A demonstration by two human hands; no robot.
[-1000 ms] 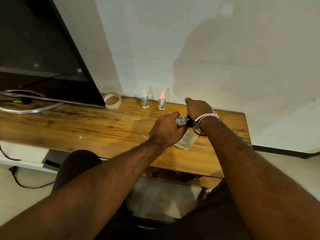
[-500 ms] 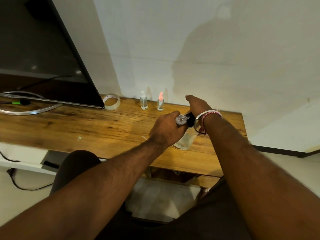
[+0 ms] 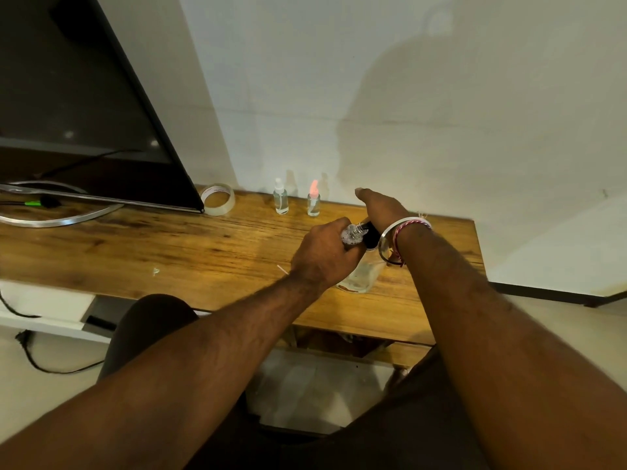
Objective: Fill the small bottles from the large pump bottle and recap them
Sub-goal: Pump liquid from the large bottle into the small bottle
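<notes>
The large clear pump bottle stands on the wooden table, its black pump head under my right hand, which presses down on it. My left hand is closed around a small clear bottle, held at the pump's nozzle. Two more small bottles stand by the wall: one with a white cap and one with a pink cap. Both look capped.
A roll of clear tape lies left of the small bottles. A dark monitor on a curved metal stand fills the table's left side. The table's right edge is just past my right wrist. Cables trail on the floor at the left.
Both hands stay at the pump bottle. The view has shifted slightly; my right hand has pushed a little lower on the pump head.
</notes>
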